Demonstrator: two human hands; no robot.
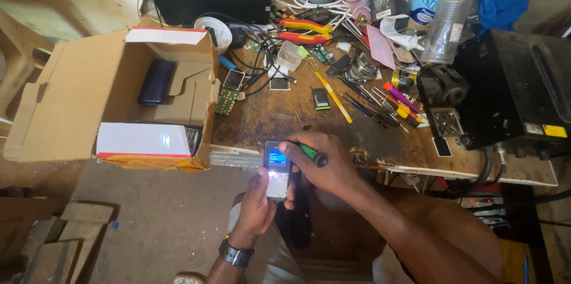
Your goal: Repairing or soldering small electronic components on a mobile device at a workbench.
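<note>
I had the phone (pixel 277 170) just off the near edge of the bench (pixel 285 118), its screen lit blue. My left hand (pixel 257 201) was curled round the phone's lower half from the left, thumb on its face. My right hand (pixel 324 165) closed over the phone's right edge while also gripping a green-handled screwdriver (pixel 311 154), which lay just right of the phone's top. Left of the phone, a cardboard box (pixel 113 96) sat open. Beyond the phone, red pliers (pixel 304 31) lay well apart, with a plastic bottle (pixel 447 19) farther right.
</note>
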